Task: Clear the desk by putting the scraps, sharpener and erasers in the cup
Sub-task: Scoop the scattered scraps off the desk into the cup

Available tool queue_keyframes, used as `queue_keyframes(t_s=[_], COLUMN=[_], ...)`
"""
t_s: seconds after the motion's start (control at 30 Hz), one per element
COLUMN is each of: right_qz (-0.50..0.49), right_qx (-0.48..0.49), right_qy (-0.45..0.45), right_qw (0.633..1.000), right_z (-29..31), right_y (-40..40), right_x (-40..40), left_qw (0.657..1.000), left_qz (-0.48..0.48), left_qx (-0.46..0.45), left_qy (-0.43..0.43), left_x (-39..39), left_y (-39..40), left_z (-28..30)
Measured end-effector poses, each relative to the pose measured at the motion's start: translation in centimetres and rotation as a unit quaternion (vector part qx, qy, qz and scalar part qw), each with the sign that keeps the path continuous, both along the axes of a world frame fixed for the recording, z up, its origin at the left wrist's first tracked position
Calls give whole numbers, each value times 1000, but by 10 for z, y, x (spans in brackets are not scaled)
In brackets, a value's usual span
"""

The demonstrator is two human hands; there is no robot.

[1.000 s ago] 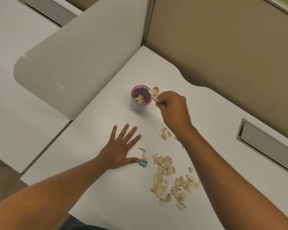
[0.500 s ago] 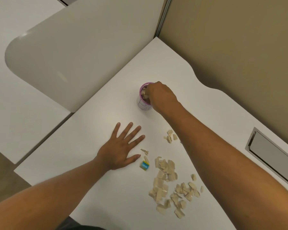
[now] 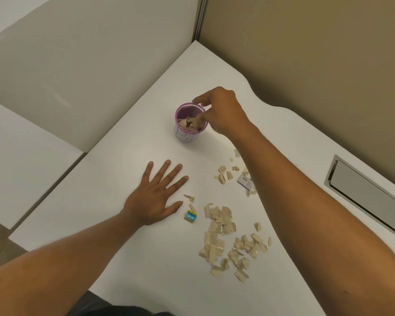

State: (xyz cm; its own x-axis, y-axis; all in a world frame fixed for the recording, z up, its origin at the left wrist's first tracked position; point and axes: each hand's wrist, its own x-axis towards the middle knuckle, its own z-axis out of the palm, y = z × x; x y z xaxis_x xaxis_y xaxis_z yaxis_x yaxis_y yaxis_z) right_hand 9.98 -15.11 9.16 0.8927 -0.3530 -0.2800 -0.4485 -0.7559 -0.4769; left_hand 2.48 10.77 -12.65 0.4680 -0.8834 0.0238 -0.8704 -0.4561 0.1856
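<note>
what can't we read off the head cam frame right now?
- Right hand: its fingertips dip into the purple mesh cup; whether the grip has let go of scraps is hidden.
- Small white box-like item: partly under the right forearm; eraser or sharpener, cannot tell.
- Blue and yellow block: its print is too small to read.
- Cup depth: beige paper scraps inside hide the bottom.

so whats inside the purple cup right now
The purple cup holds beige scraps. The right hand has its fingers over the rim, hiding part of the inside; anything under the scraps can't be seen.
</note>
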Motion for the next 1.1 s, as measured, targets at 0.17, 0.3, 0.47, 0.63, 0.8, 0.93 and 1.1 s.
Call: queue_keyframes(t_s=[0.17, 0.3, 0.47, 0.63, 0.8, 0.93, 1.1], right_qz=[-133, -98, -19, 61, 149, 162, -101], right_qx=[-7, -53, -107, -104, -158, -179, -35], right_qy=[-75, 96, 85, 51, 16, -22, -124], right_qw=[988, 989, 990, 991, 976, 970, 987], right_z=[-36, -99, -144, -153, -157, -151, -120], right_y=[-40, -42, -10, 38, 58, 49, 51], right_x=[-71, -134, -169, -204, -258, -295, -329], left_qw=[1000, 1000, 1000, 1000, 1000, 1000, 998], left_qz=[1, 4, 5, 5, 5, 5, 3], left_qx=[-3, -11, -7, 3, 9, 17, 61], left_qy=[-10, -16, -17, -13, -11, -15, 8], left_x=[0, 0, 0, 0, -1, -1, -5], left_y=[0, 0, -1, -1, -2, -3, -5], left_z=[0, 1, 3, 6, 10, 14, 29])
